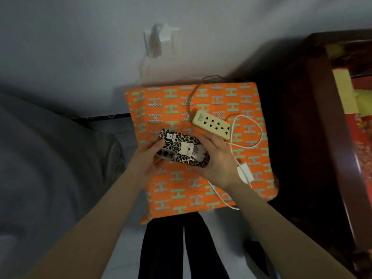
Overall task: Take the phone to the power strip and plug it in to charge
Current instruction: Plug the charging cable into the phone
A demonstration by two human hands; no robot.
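At frame centre, both hands hold the phone (182,150) just above an orange cloth (201,194) with teal and grey H marks. Phone faces back-up, leopard-print case, camera lenses toward the left hand (146,160). Left hand grips the lens end, thumb on the case; right hand (218,160) wraps the other end, fingers over the top edge. Strip (211,124), cream, sits on the cloth just up-right of the phone, near the right fingertips but apart, sockets bare. Its brownish cord (191,97) runs off the cloth's top edge toward the wall. White cable (259,131) loops right of the strip, passes under the right wrist and trails off the cloth's lower edge. White charger block (245,173) lies right of the right wrist. Cannot tell if the cable reaches the phone. Upper centre: wall outlet (161,40), blurred, something plugged in. Left: grey bedding (40,154). Right: dark wood furniture (322,117) edge. Bottom: dark trouser legs (181,254).
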